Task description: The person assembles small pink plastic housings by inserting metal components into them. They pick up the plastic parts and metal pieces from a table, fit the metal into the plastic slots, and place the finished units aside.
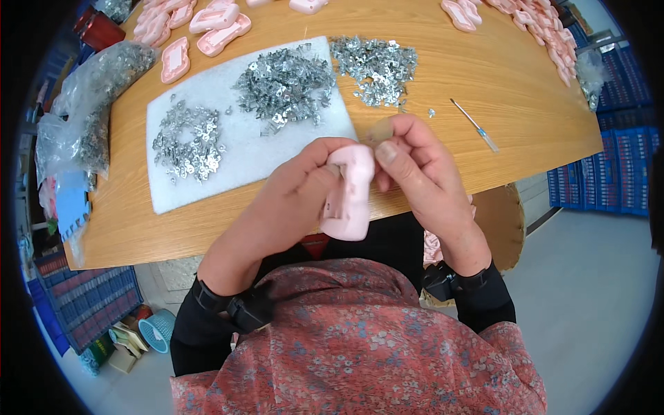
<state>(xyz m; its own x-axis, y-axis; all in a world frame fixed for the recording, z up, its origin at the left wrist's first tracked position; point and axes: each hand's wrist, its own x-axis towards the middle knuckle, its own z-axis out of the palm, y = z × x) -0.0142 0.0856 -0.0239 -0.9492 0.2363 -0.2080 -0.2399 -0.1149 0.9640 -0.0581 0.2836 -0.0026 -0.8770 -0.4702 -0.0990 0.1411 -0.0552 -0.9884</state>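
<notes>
My left hand (294, 200) grips a pink plastic housing (349, 197) upright over the near edge of the wooden table (484, 76). My right hand (415, 169) pinches at the top of the same housing with thumb and fingers; whatever small part sits under the fingertips is hidden. Just beyond the hands lies a white foam pad (242, 155) carrying two heaps of small metal clips (283, 83). A third heap of metal clips (377, 66) rests on bare wood to its right.
More pink housings (214, 24) lie at the table's far left and far right (546, 28). A thin screwdriver (476, 125) lies right of the hands. Clear bags of metal parts (97, 90) sit at the left edge. Blue crates (609, 166) stand on the floor.
</notes>
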